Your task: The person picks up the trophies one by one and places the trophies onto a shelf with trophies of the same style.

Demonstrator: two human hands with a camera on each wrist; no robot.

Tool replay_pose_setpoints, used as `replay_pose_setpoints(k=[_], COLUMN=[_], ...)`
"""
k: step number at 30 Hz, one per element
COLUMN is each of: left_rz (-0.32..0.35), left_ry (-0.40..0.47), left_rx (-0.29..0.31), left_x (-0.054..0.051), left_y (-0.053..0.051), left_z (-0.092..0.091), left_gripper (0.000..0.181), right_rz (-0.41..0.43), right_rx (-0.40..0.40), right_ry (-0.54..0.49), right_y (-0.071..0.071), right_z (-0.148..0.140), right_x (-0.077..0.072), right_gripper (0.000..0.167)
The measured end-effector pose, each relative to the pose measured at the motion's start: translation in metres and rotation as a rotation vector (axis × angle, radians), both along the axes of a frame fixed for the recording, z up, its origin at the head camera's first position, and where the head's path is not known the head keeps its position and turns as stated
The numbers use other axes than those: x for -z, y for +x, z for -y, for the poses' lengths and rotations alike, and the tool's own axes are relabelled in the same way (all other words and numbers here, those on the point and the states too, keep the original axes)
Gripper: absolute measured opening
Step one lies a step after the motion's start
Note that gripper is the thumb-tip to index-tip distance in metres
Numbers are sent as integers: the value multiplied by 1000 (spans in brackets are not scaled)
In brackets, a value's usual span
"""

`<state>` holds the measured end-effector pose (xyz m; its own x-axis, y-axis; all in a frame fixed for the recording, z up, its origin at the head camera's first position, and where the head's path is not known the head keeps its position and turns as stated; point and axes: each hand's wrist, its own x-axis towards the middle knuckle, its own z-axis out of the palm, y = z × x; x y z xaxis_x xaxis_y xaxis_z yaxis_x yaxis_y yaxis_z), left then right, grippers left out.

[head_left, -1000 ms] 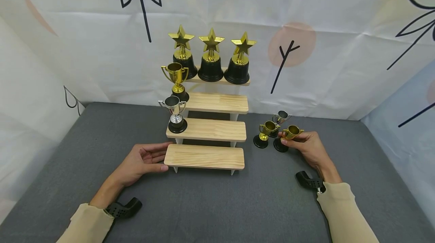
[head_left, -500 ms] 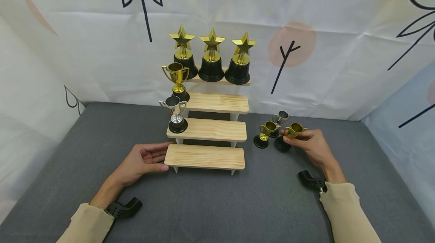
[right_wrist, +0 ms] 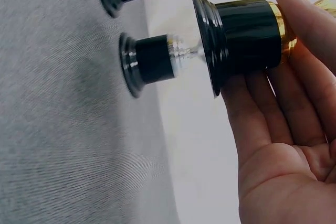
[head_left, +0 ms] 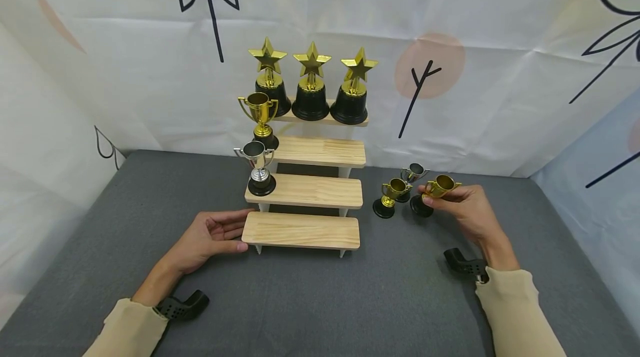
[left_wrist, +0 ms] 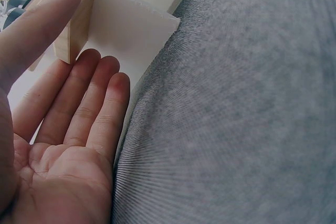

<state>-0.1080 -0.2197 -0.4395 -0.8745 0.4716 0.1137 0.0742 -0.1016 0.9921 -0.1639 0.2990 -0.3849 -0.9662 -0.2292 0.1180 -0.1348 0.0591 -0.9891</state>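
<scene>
My right hand (head_left: 467,210) pinches a small gold trophy cup (head_left: 442,185) with a black base. The right wrist view shows that base (right_wrist: 247,38) raised off the table, with my thumb and fingers around the gold stem. My left hand (head_left: 207,237) lies at the left end of the lowest wooden shelf (head_left: 300,230), fingers extended. In the left wrist view the fingertips (left_wrist: 119,81) are by the shelf's white leg (left_wrist: 126,30); whether they press it, I cannot tell. Another gold trophy cup (head_left: 395,187) and a small silver trophy cup (head_left: 414,171) stand left of my right hand.
The stepped stand bears three star trophies (head_left: 311,79) on top, a larger gold cup (head_left: 259,110) one step down and a silver cup (head_left: 257,162) below that, both at the left ends. A white patterned cloth (head_left: 500,96) hangs behind the grey table (head_left: 320,307).
My right hand has shifted a little to the right and back, carrying the gold trophy cup away from the two standing cups. My left hand has stayed put.
</scene>
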Motion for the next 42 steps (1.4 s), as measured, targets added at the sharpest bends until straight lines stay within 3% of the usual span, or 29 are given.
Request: replay_pose_setpoints(k=[24, 42], left_rz=[2, -9], left_ry=[-9, 5], left_rx=[-8, -1], left_x=[-1, -1], left_y=[1, 1], left_z=[0, 0], left_gripper=[71, 70], right_rz=[-99, -124], right_rx=[-27, 29], right_ry=[-47, -87], right_y=[15, 20], right_z=[14, 18], right_x=[-38, -49], right_gripper=[26, 30])
